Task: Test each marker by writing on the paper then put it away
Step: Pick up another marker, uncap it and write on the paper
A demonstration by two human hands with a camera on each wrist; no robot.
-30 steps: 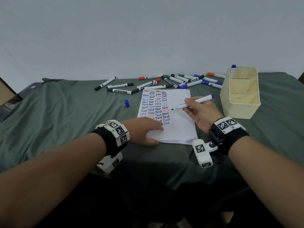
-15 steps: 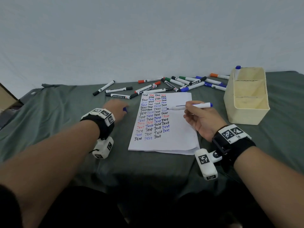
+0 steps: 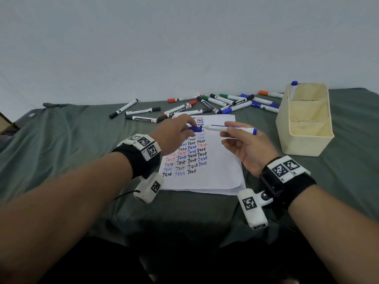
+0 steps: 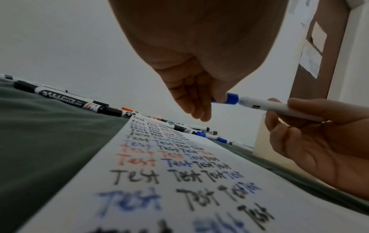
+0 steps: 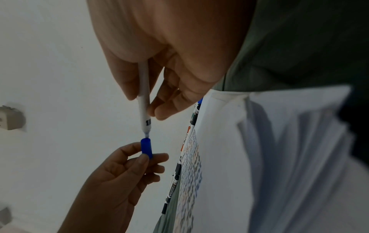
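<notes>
My right hand (image 3: 244,144) holds a white marker with blue ends (image 3: 229,128) level above the paper (image 3: 217,173), tip pointing left. My left hand (image 3: 174,134) pinches the blue cap (image 3: 194,129) right at that tip. In the left wrist view the cap (image 4: 229,98) meets the marker's nib end (image 4: 265,107). In the right wrist view the cap (image 5: 146,148) sits just off the tip of the marker (image 5: 144,100), with a sliver of nib showing. The paper carries rows of "Test" in black, blue and red.
Several capped markers (image 3: 205,105) in black, red, green, blue and orange lie scattered beyond the paper on the green cloth (image 3: 61,144). A cream divided bin (image 3: 303,140) stands at the right, with one blue-capped marker (image 3: 293,89) upright in its back compartment.
My left hand left the paper, picked up the blue cap from the cloth at the left and brought it to the marker's tip. My right hand raised the marker off the paper.
</notes>
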